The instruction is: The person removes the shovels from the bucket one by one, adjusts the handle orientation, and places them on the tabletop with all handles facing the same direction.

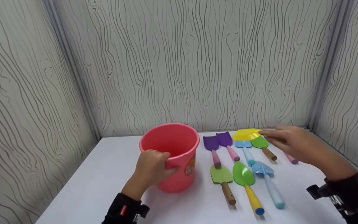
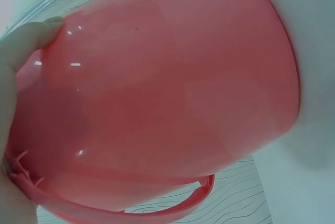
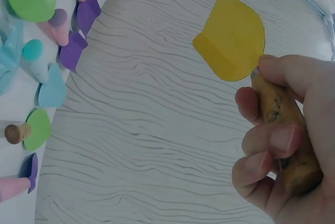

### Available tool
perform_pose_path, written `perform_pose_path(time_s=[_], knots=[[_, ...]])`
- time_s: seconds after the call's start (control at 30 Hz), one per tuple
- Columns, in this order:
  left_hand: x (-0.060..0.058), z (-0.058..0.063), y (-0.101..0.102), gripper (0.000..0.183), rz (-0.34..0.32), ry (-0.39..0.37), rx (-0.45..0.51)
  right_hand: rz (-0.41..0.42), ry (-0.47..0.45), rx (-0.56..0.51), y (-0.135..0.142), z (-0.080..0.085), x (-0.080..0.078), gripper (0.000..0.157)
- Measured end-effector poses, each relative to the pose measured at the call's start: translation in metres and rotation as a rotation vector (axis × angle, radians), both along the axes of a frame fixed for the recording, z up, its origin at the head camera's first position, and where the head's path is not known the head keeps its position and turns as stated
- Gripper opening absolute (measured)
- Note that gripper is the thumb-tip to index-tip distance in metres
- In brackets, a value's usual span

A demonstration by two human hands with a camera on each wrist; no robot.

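A red plastic bucket (image 1: 179, 179) stands upright on the white table. My left hand (image 1: 152, 166) grips its near rim, fingers over the edge and thumb against the outer wall (image 2: 157, 77). In the right wrist view, my right hand (image 3: 293, 130) has its fingers curled round the wooden handle (image 3: 285, 124) of a toy shovel with a yellow blade (image 3: 233, 38). That yellow shovel (image 1: 246, 134) is held up over the back row of shovels, its blade toward the bucket. In the head view my right hand (image 1: 294, 143) hides the handle.
Right of the bucket lie several toy shovels: purple ones (image 1: 211, 143) with pink handles, a leaf-shaped green one (image 1: 243, 174) with a yellow handle, light blue ones (image 1: 272, 189) and green ones (image 1: 221, 174) with brown handles. Wood-patterned panels (image 1: 179, 68) enclose the table at the back and sides.
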State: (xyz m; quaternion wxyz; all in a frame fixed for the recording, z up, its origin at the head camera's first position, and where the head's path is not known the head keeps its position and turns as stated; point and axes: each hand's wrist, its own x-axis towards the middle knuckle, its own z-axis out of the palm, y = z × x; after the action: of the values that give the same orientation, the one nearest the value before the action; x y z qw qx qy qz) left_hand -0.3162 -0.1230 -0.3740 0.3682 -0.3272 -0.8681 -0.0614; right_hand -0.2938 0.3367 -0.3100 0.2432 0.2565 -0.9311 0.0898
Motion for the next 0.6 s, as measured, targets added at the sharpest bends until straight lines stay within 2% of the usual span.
perform_pose_path(time_s=[0.13,0.2,0.27,0.43,0.6], knots=[[-0.001,0.000,0.001,0.040,-0.002,-0.001,-0.002,-0.113,-0.118,-0.014,0.026,-0.015,0.007,0.034],[-0.001,0.000,0.002,0.039,-0.003,0.000,0.001,-0.161,-0.215,-0.005,0.037,-0.022,0.009,0.034],[-0.001,0.001,0.002,0.039,-0.004,0.005,0.006,-0.190,-0.273,0.014,0.048,-0.028,0.009,0.033],[-0.001,0.003,0.001,0.040,-0.014,0.012,0.011,-0.248,-0.307,0.044,0.068,-0.035,0.007,0.025],[-0.001,0.004,0.000,0.043,-0.015,0.029,0.005,-0.279,-0.367,0.070,0.075,-0.040,0.006,0.024]])
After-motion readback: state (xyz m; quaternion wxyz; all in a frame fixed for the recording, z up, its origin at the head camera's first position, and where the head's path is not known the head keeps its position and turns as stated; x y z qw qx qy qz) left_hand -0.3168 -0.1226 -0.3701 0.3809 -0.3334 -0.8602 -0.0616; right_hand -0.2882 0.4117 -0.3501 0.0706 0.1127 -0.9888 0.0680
